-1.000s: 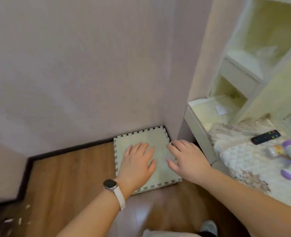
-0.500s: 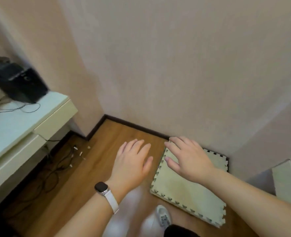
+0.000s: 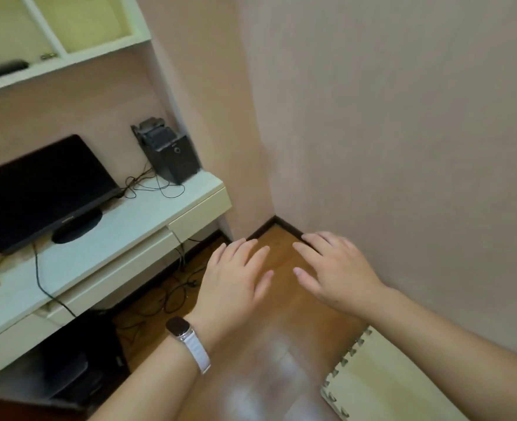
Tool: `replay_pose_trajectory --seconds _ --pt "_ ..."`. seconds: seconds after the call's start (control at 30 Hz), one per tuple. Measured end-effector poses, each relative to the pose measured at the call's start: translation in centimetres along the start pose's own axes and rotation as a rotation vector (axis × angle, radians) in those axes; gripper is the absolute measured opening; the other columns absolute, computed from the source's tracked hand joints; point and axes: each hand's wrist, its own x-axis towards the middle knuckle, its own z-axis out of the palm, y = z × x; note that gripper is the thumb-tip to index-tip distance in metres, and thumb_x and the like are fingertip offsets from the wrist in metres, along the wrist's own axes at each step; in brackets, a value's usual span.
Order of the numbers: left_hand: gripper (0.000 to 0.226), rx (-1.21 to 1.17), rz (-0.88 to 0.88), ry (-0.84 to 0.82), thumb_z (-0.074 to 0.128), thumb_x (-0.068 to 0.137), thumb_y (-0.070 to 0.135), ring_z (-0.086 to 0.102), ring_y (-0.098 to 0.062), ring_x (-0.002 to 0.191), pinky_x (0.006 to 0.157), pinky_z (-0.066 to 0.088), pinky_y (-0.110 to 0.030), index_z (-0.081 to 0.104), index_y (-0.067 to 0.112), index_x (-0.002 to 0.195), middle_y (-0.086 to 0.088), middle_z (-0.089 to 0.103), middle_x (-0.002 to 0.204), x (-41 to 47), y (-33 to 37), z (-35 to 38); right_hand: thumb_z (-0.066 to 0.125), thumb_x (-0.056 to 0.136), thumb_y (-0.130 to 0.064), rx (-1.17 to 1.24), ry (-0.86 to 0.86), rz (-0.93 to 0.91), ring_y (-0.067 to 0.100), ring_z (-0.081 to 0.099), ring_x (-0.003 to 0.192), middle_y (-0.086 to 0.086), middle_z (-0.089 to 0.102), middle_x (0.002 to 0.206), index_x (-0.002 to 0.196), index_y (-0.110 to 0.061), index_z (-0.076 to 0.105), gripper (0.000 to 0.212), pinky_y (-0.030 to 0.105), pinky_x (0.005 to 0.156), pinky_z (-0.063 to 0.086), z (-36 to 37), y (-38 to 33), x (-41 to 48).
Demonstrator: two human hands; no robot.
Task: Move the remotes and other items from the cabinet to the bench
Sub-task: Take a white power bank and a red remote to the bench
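Both the left hand (image 3: 236, 281) and right hand (image 3: 339, 268) are open and empty, and could snag the loose cables (image 3: 156, 185) on the bench (image 3: 147, 220) at left.

Item count, desk corner
Two hands (image 3: 236, 278) (image 3: 336, 271) (both empty, fingers spread), one wristwatch (image 3: 179, 326), one monitor (image 3: 41, 186), one black speaker (image 3: 172, 153), one foam floor mat (image 3: 381, 384), one dark object on shelf (image 3: 1, 69).

Pink walls (image 3: 372, 117), wooden floor (image 3: 266, 344), white desk (image 3: 123, 235)
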Motion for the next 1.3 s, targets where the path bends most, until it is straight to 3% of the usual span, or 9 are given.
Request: replay_pose_trajectory --seconds 0.33,0.5,0.97,1.3 --pt "0.046 0.042 -0.206 0.050 0.044 0.093 0.045 0.052 -0.025 0.124 0.105 0.041 -0.043 0.058 0.022 0.130 -0.002 0.060 0.132 1.9 -7.7 -1.1 0.046 0.089 -0.049 0.020 0.048 -0.225 0.031 0.058 0.112 0.007 0.065 0.123 0.121 -0.016 0.065 0.050 0.041 0.092 0.046 1.0 -3.1 10.4" --pt "0.043 0.035 -0.239 0.118 0.047 0.092 0.043 0.052 -0.025 0.118 0.100 0.037 -0.040 0.059 0.020 0.127 -0.003 0.060 0.126 4.1 -14.0 -0.5 0.048 0.087 -0.049 -0.014 0.084 -0.306 0.029 0.058 0.109 0.006 0.065 0.119 0.119 -0.016 0.064 0.048 0.040 0.088 0.046 2.2 -5.9 17.2" --pt "0.046 -0.012 -0.277 0.202 0.041 0.094 0.047 0.049 -0.021 0.125 0.104 0.038 -0.040 0.056 0.025 0.131 0.001 0.058 0.133 12.9 -35.9 0.0 0.038 0.092 -0.051 -0.132 0.089 -0.308 0.027 0.055 0.117 0.005 0.062 0.127 0.127 -0.017 0.060 0.053 0.041 0.094 0.045 4.4 -14.9 38.3" --pt "0.045 0.003 -0.252 0.287 0.044 0.094 0.044 0.049 -0.020 0.125 0.106 0.038 -0.042 0.057 0.023 0.131 0.001 0.059 0.132 19.8 -43.8 -1.5 0.040 0.092 -0.051 -0.129 0.189 -0.313 0.027 0.054 0.117 0.003 0.062 0.129 0.129 -0.019 0.060 0.053 0.041 0.092 0.045 3.7 -15.8 49.5"
